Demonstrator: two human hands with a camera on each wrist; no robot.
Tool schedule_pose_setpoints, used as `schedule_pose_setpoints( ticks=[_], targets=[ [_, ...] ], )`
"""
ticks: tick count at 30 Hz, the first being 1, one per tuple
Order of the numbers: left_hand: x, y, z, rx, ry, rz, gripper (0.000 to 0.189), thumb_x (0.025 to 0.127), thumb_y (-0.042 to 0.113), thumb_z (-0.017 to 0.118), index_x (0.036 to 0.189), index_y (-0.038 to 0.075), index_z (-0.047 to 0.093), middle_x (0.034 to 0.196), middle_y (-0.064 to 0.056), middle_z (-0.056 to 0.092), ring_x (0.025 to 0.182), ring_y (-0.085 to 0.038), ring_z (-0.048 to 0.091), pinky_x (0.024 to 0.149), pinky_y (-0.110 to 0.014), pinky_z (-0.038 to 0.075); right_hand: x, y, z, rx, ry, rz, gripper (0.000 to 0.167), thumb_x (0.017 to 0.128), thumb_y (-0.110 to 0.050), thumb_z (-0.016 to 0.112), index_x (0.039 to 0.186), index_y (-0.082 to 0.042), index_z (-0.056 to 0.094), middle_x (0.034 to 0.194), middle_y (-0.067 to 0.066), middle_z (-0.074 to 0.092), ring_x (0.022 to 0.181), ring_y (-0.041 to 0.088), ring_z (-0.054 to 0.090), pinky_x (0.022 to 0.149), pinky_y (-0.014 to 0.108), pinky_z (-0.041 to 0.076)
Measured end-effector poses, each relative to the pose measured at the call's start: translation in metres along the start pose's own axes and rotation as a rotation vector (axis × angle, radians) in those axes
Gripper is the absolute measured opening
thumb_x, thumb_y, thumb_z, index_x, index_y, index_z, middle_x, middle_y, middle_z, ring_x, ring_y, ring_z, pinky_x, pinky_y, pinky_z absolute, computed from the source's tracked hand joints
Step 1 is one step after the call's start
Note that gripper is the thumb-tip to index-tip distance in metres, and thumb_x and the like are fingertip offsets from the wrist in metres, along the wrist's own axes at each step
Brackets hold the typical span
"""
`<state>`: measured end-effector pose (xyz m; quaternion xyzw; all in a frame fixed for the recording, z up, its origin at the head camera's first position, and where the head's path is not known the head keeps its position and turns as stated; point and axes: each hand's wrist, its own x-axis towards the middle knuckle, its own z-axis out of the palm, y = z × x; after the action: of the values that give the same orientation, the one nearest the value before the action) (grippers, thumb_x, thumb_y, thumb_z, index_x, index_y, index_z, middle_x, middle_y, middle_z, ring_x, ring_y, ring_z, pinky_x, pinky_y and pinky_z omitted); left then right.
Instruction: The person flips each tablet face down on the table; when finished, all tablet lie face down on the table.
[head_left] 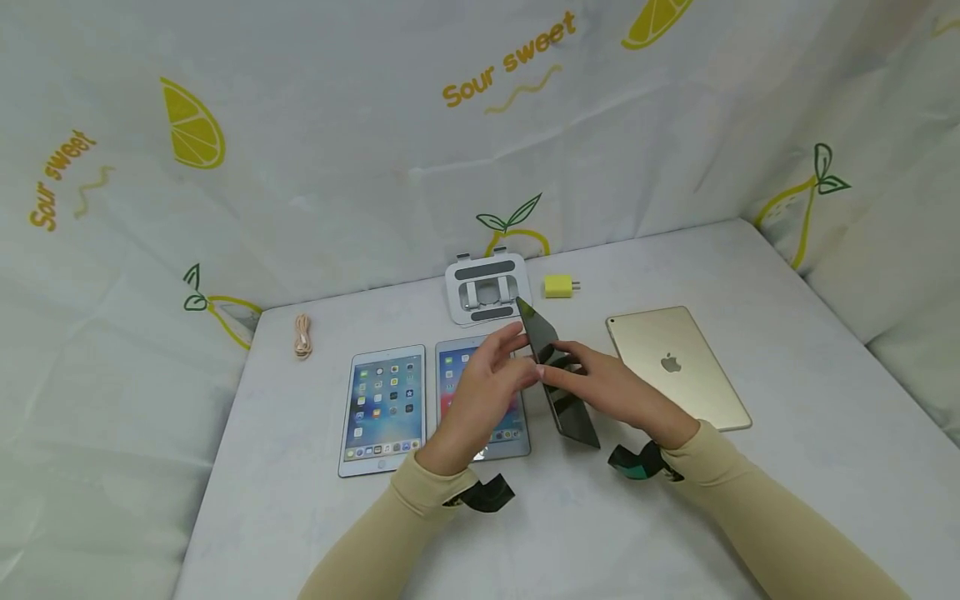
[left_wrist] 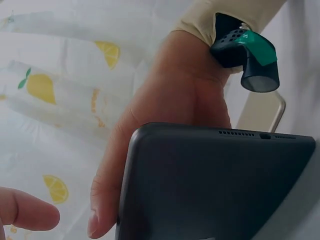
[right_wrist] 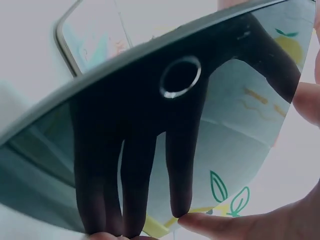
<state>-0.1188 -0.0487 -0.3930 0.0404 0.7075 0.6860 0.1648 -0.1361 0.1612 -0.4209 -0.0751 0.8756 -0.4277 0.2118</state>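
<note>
A dark tablet (head_left: 561,392) stands tilted on a long edge over the table, its glossy screen facing right and its dark back facing left. My right hand (head_left: 611,383) holds it, with the thumb at the upper edge and fingertips on the screen. In the left wrist view that thumb lies along the edge of the tablet (left_wrist: 215,185). My left hand (head_left: 487,383) is on the back side, fingertips right at the upper edge. One left digit shows apart from the tablet in the left wrist view. The screen (right_wrist: 240,120) mirrors the right fingers in the right wrist view.
Two lit tablets, a white one (head_left: 384,408) and another (head_left: 453,358) partly behind the left hand, lie left. A gold tablet (head_left: 678,367) lies face down at right. Behind are a folded stand (head_left: 489,287), a yellow charger (head_left: 558,286) and a coiled cable (head_left: 302,337).
</note>
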Motion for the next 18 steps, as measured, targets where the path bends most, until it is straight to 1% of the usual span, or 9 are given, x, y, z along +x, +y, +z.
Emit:
schedule_pose_setpoints(
  ticks=[4,9,11,16,18],
  targets=[
    [-0.0012,0.0019,0.0005,0.014,0.010,0.002,0.069,0.099,0.022,0.062,0.165,0.019,0.043,0.166,-0.006,0.051,0.143,-0.023,0.059,0.119,-0.050,0.051,0.0019,0.0014,0.0017,0.055,-0.006,-0.021,0.088,0.103,-0.069,0.056,0.166,-0.011,0.039,0.161,0.023,0.054,0.143,0.042,0.060,0.113,0.060,0.053],
    [-0.0023,0.0025,0.0007,0.011,0.007,0.021,0.067,0.100,0.021,0.062,0.164,0.015,0.046,0.165,-0.005,0.053,0.140,-0.030,0.062,0.119,-0.052,0.050,0.0039,0.0033,0.0030,0.120,-0.023,-0.035,0.084,0.103,-0.066,0.058,0.166,-0.013,0.040,0.161,0.021,0.055,0.142,0.040,0.060,0.109,0.056,0.057],
    [-0.0027,0.0026,0.0002,0.006,0.004,0.022,0.065,0.100,0.022,0.062,0.164,0.015,0.047,0.164,-0.001,0.054,0.139,-0.030,0.064,0.120,-0.052,0.050,0.0041,0.0037,0.0035,0.148,-0.031,-0.035,0.083,0.103,-0.065,0.058,0.166,-0.013,0.040,0.160,0.021,0.056,0.141,0.039,0.061,0.108,0.055,0.057],
    [-0.0037,0.0035,-0.0007,0.007,0.012,0.007,0.061,0.100,0.025,0.061,0.160,0.019,0.053,0.157,0.009,0.060,0.131,-0.021,0.070,0.119,-0.049,0.051,0.0035,0.0043,0.0045,0.242,-0.067,-0.047,0.083,0.105,-0.061,0.059,0.168,-0.011,0.036,0.164,0.022,0.051,0.141,0.039,0.061,0.113,0.055,0.056],
    [-0.0036,0.0039,-0.0006,0.004,0.014,0.006,0.061,0.100,0.025,0.061,0.159,0.019,0.054,0.155,0.009,0.061,0.130,-0.018,0.070,0.119,-0.048,0.051,0.0031,0.0042,0.0046,0.275,-0.082,-0.058,0.083,0.105,-0.059,0.059,0.168,-0.010,0.035,0.166,0.022,0.047,0.143,0.040,0.059,0.115,0.055,0.054]
  ],
)
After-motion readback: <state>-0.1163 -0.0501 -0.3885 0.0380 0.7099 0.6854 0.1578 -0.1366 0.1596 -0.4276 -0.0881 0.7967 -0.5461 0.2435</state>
